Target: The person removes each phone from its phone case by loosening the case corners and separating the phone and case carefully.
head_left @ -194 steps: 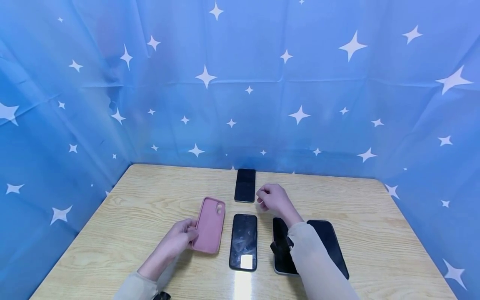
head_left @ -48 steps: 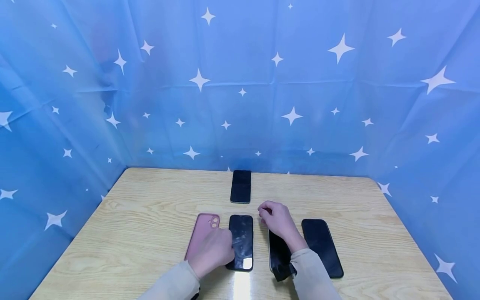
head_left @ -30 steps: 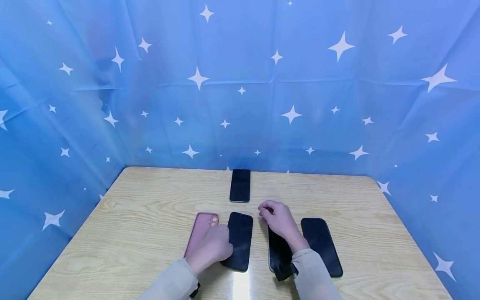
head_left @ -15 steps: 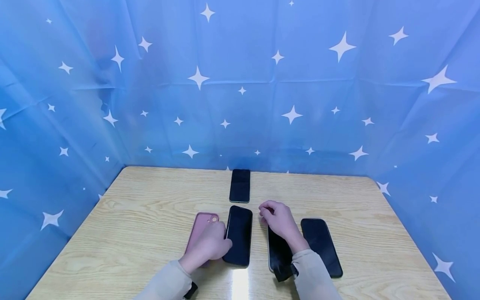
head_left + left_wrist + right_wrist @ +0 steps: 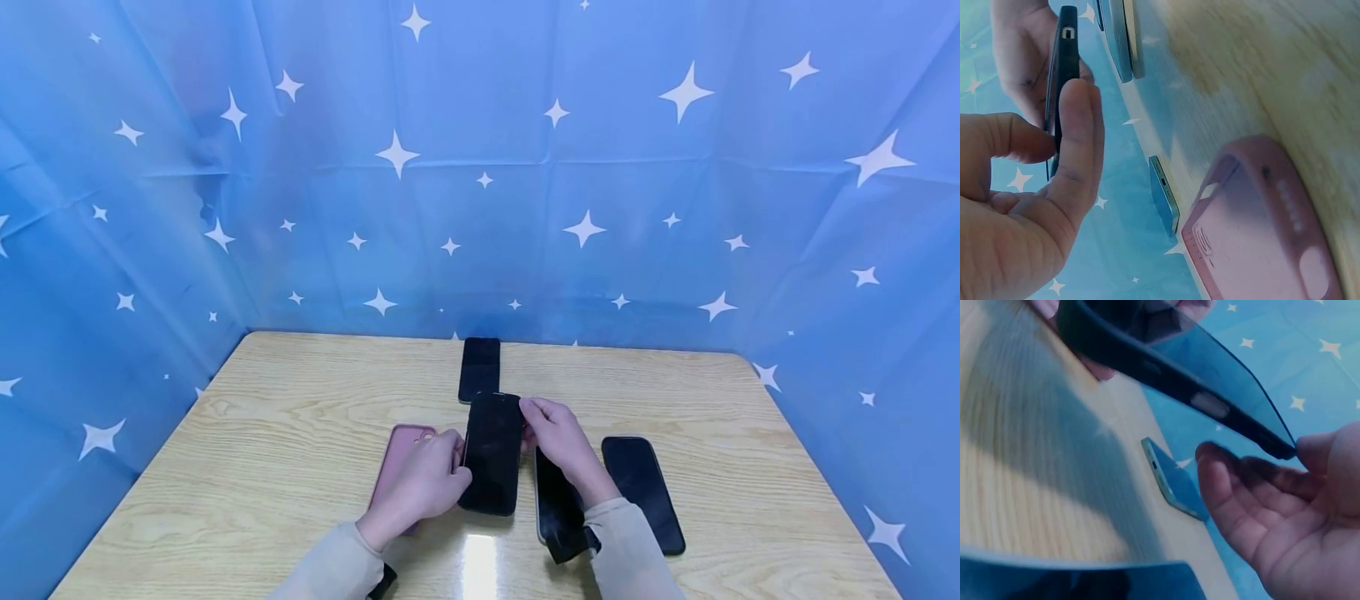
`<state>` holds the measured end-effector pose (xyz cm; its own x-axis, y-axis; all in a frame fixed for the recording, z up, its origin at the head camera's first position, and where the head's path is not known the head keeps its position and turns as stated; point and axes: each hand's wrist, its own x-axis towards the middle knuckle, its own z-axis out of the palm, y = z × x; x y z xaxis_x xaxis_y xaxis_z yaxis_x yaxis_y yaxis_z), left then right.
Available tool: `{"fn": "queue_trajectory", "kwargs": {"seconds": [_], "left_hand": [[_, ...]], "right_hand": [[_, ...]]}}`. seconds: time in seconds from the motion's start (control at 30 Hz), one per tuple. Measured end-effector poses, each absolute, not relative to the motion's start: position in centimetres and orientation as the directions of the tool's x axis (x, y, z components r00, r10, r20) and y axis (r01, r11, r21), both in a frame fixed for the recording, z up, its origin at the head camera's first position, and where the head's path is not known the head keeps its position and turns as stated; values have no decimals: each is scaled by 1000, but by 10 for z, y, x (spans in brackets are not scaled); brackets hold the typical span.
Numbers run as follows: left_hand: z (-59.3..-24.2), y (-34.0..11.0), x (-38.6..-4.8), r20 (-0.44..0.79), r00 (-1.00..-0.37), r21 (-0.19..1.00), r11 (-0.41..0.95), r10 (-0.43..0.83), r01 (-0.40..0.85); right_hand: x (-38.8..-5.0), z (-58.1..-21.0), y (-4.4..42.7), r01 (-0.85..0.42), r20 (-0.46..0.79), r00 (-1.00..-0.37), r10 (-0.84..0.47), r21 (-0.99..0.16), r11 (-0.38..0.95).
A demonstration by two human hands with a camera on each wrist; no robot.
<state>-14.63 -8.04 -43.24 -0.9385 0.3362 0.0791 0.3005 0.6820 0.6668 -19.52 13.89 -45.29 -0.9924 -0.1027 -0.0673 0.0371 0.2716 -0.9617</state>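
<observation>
Left hand (image 5: 422,481) pinches the left edge of the black phone (image 5: 491,457); right hand (image 5: 561,437) encloses its upper right corner with thumb and curled fingers. Phone is raised above the tabletop (image 5: 300,417), right of the pink case (image 5: 393,462). Screen: glossy, dark. Surround: thick, black, round-cornered, with an oval side cutout.

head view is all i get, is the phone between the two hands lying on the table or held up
Observer: Held up; the right wrist view shows a gap between the phone and the table.
Operator: what's under it where i can't see
Observer: In the left wrist view, the left hand has its fingers against the underside.
Operator: anything else hidden from me
Observer: The left wrist view shows a row of small holes along one end of the pink case.
</observation>
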Motion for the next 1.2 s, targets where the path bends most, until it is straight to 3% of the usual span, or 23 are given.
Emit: {"fn": "queue_trajectory", "kwargs": {"seconds": [0.17, 0.33, 0.53, 0.73, 1.2], "left_hand": [[-434, -78, -146, 103, -931, 698, 642, 349, 318], [-436, -78, -148, 72, -926, 788, 548, 370, 281], [-439, -77, -149, -54, -896, 948, 304, 441, 93], [-441, -75, -147, -100, -879, 993, 107, 467, -56], [-444, -76, -144, -70, -892, 991, 134, 447, -10]], "right_hand": [[-195, -446, 139, 63, -83, -990, -110, -984, 169], [-196, -439, 142, 56, -69, -994, -85, -987, 150], [-197, -432, 144, 16, -24, -996, -91, -996, 92], [-196, -428, 144, 10, -20, -993, -113, -996, 89], [-194, -432, 152, -140, 101, -985, -137, -941, 308]]}}
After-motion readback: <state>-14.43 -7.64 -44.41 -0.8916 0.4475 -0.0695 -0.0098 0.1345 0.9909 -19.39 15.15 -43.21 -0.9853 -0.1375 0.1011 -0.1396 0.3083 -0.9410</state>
